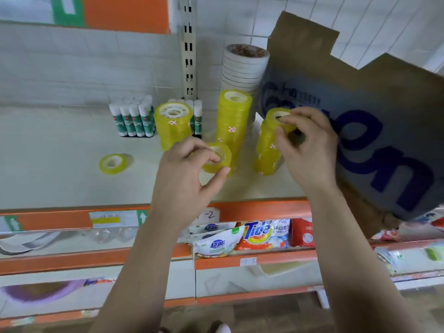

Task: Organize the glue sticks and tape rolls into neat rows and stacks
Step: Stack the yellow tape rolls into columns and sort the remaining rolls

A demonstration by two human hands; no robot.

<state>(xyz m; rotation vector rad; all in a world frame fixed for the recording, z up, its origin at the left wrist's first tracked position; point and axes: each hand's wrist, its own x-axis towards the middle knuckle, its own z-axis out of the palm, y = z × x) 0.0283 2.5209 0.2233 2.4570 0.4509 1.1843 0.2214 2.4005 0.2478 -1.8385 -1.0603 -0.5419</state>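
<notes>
left hand (189, 169) fingers pinch 1 loose tape roll (219, 162); right hand (305, 145) fingers clamp the top roll (272, 118) of a stack (266, 150). Likely light, stiff, slick: grip rim and core.

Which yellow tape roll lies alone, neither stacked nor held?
The flat roll left of the left hand; the others are stacked or held.

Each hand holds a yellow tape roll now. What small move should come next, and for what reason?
Likely the right hand should seat its yellow roll squarely on the right stack and ease its grip. That roll sits at the stack's top, and the stack appears to lean, so it seems wise to settle it before the left hand adds the second roll.
</notes>
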